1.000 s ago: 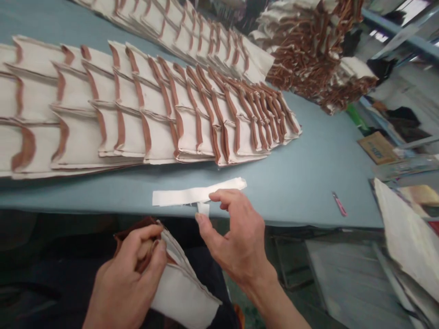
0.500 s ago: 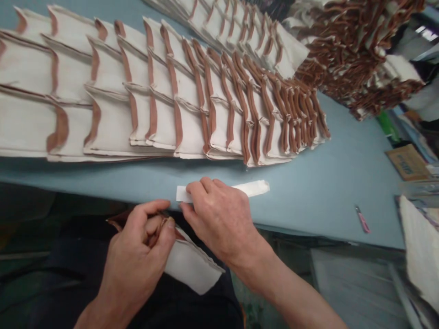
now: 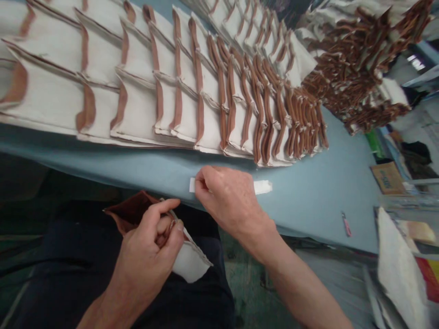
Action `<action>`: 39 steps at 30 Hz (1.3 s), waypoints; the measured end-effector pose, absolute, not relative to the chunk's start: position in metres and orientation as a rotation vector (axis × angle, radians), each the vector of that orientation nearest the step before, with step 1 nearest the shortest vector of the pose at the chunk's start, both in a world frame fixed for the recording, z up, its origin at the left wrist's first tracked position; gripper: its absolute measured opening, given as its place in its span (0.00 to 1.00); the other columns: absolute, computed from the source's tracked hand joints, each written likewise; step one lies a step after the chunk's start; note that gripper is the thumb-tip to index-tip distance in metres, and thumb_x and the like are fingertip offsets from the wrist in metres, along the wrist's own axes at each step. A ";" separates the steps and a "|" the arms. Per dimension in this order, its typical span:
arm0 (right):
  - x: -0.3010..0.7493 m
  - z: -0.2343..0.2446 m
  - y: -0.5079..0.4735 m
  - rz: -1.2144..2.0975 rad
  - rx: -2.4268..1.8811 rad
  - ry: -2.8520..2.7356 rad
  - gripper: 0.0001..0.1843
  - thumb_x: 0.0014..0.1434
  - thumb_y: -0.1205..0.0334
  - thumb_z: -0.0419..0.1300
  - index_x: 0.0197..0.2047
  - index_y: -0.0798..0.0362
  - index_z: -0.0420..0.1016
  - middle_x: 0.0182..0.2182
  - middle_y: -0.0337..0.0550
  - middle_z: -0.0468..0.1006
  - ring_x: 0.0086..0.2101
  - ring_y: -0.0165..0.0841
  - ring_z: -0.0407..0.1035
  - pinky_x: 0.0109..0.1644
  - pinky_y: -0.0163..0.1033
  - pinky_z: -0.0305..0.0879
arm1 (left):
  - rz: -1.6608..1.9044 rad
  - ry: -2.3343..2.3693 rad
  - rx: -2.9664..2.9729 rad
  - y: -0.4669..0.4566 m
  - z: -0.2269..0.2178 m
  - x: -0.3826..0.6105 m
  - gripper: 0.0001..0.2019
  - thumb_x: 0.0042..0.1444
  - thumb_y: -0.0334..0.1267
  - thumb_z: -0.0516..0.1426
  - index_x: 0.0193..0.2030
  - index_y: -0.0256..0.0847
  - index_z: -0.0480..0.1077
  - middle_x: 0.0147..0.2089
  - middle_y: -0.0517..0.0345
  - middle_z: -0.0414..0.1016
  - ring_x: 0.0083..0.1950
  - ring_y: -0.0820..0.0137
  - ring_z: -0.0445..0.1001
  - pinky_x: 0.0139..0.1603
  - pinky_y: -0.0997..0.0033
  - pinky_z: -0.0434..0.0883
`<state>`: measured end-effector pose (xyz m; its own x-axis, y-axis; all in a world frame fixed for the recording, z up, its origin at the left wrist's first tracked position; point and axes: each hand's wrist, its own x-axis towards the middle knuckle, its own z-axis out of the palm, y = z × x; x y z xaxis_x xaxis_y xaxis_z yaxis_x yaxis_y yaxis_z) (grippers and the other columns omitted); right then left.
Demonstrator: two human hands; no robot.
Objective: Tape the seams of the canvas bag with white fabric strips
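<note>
Left hand: Your left hand (image 3: 147,249) was beneath the near edge of the bench (image 3: 308,196), above your lap, its grip pinched around a brown-and-cream cloth piece (image 3: 191,262).
Cloth piece: It spread on both sides of your fingers; the brown part gaped like a pocket mouth at left, and the cream panel slanted down to the right, over your dark trousers (image 3: 199,301).
Right hand: Your right hand (image 3: 229,196) lay across a white strip (image 3: 263,187), thumb and fingers curled together; whether that grip held anything, you could not tell.
White strip: It rested on the bench near the front edge, both ends showing past your hand.
Between hands: Your left fingertips came near your right thumb, but a small gap parted them.
Front edge: A band of blue surface ran between this edge and the front row of cloth pieces (image 3: 144,100), narrower at left, widening rightward.
Right side: Bare blue spread from your right wrist to a pink cutter (image 3: 346,224), well apart from both hands.
Far side: A second row (image 3: 254,23) and a tall heap (image 3: 356,64) stood behind.
</note>
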<state>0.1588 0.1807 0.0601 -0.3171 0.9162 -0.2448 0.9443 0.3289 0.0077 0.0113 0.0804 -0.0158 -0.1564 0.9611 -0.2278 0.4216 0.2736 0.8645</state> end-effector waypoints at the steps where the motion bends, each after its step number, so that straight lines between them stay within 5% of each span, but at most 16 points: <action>1: 0.161 0.062 0.181 -0.228 1.691 2.382 0.12 0.75 0.66 0.60 0.43 0.53 0.87 0.39 0.51 0.91 0.37 0.42 0.83 0.34 0.43 0.57 | 0.834 1.723 1.264 0.080 -0.015 0.011 0.22 0.61 0.51 0.56 0.55 0.43 0.78 0.21 0.69 0.79 0.19 0.67 0.77 0.25 0.70 0.73; 5: 0.160 0.070 0.182 -0.248 1.604 2.381 0.12 0.77 0.61 0.62 0.45 0.53 0.87 0.42 0.52 0.92 0.41 0.43 0.85 0.36 0.43 0.59 | 0.787 1.705 1.233 0.076 -0.015 0.012 0.23 0.61 0.53 0.56 0.55 0.43 0.78 0.23 0.67 0.80 0.21 0.66 0.80 0.26 0.70 0.75; 13: 0.148 0.067 0.189 -0.097 1.520 2.402 0.16 0.74 0.70 0.56 0.40 0.56 0.86 0.37 0.58 0.90 0.41 0.47 0.86 0.35 0.43 0.61 | 0.734 1.685 1.198 0.070 -0.016 0.011 0.26 0.61 0.56 0.55 0.58 0.43 0.76 0.26 0.66 0.81 0.28 0.62 0.86 0.31 0.67 0.78; 20: 0.153 0.079 0.187 -0.180 1.484 2.335 0.17 0.78 0.56 0.59 0.50 0.56 0.88 0.45 0.56 0.92 0.47 0.48 0.86 0.44 0.45 0.69 | 0.750 1.656 1.238 0.067 -0.016 0.009 0.23 0.64 0.54 0.55 0.58 0.43 0.77 0.27 0.66 0.84 0.25 0.66 0.82 0.29 0.68 0.75; 30: 0.143 0.068 0.186 -0.094 1.562 2.320 0.18 0.71 0.66 0.55 0.46 0.54 0.88 0.43 0.58 0.91 0.46 0.50 0.87 0.40 0.44 0.65 | 0.775 1.604 1.219 0.061 -0.015 0.009 0.24 0.62 0.54 0.54 0.56 0.42 0.77 0.24 0.67 0.81 0.23 0.65 0.79 0.27 0.68 0.73; 39: 0.161 0.069 0.194 -0.523 1.756 2.295 0.10 0.69 0.64 0.62 0.42 0.51 0.87 0.41 0.45 0.91 0.42 0.41 0.81 0.40 0.41 0.59 | 0.804 1.561 1.252 0.052 -0.017 0.004 0.21 0.65 0.52 0.55 0.56 0.42 0.77 0.26 0.67 0.83 0.24 0.67 0.80 0.29 0.70 0.73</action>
<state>0.1613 0.1941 0.0694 -0.2713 0.8885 -0.3701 0.9611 0.2294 -0.1538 0.0037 0.0517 -0.0166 -0.0300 0.9632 -0.2670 0.3417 0.2609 0.9029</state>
